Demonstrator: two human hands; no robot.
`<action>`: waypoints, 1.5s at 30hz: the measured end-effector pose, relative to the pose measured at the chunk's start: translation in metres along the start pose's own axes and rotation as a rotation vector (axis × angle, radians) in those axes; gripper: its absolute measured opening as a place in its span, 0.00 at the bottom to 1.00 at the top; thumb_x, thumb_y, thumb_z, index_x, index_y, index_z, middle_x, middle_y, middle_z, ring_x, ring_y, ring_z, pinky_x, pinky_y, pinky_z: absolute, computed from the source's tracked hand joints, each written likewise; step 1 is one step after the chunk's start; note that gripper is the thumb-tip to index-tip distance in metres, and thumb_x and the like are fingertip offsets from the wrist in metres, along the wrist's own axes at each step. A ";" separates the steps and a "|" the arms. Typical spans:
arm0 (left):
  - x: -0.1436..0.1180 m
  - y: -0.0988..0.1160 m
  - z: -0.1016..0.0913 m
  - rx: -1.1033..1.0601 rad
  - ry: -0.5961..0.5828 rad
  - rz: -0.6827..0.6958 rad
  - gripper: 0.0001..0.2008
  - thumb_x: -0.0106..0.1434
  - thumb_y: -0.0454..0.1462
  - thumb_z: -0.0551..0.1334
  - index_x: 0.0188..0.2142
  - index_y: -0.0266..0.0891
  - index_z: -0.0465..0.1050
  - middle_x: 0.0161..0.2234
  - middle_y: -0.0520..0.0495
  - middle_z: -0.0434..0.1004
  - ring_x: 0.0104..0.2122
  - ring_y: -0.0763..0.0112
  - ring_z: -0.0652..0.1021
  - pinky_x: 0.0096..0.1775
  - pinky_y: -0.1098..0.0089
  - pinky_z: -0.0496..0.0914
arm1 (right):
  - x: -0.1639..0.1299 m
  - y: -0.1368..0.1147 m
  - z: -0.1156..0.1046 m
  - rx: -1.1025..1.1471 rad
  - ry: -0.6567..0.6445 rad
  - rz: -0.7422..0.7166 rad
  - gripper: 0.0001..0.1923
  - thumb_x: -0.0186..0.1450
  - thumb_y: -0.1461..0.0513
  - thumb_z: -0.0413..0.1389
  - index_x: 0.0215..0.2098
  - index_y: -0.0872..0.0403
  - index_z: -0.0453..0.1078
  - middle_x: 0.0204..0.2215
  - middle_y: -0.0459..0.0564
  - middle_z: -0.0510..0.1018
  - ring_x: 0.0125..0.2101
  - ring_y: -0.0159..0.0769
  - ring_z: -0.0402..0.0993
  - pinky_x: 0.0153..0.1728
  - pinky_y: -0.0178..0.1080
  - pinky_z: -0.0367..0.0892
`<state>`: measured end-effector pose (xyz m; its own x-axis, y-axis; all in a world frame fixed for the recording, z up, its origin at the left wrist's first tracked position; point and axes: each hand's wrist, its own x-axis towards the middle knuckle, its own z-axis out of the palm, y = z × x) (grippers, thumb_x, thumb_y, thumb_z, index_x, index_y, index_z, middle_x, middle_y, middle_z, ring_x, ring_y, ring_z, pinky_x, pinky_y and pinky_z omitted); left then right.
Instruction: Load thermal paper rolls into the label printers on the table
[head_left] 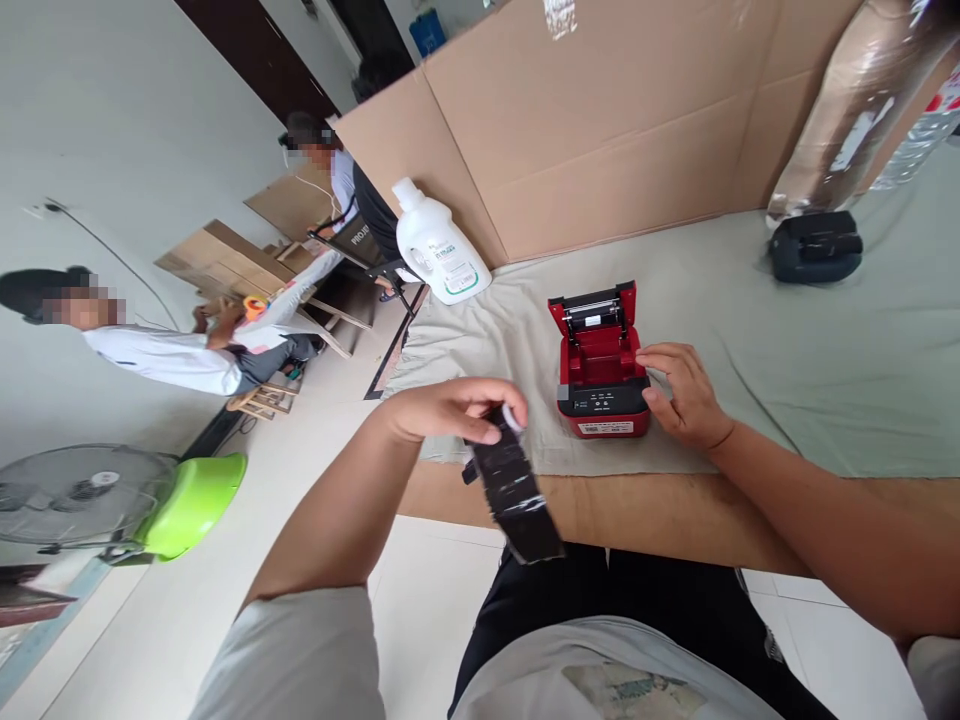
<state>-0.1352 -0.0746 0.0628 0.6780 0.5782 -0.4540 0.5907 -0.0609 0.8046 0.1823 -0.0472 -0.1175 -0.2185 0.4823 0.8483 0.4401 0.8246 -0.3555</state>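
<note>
A small red label printer (600, 370) sits on the cloth-covered table (825, 340) with its lid flipped open, showing an empty red bay. My right hand (681, 392) rests against the printer's right side, fingers on its edge. My left hand (450, 408) hovers left of the printer at the table's front edge and grips a dark strip of printed paper (516, 492) that hangs down toward my lap; a small white roll end shows at my fingertips.
A white detergent bottle (436, 245) stands at the table's back left. A large cardboard sheet (600, 120) walls the back. A black device (816, 246) lies far right. Two people sit at left; a fan (75, 495) and green bowl (196, 500) stand on the floor.
</note>
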 end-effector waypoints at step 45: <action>0.116 -0.060 0.088 0.458 1.092 0.632 0.28 0.74 0.50 0.41 0.55 0.35 0.69 0.46 0.36 0.75 0.50 0.58 0.74 0.52 0.54 0.68 | 0.004 -0.033 -0.001 -0.120 -0.121 -0.321 0.13 0.65 0.65 0.59 0.48 0.52 0.74 0.42 0.51 0.83 0.45 0.41 0.74 0.47 0.46 0.69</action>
<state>-0.0537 -0.0760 -0.0719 0.3202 0.6855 0.6539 0.5455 -0.6977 0.4644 0.1679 -0.0725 -0.1023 -0.4607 0.2416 0.8541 0.4297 0.9027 -0.0236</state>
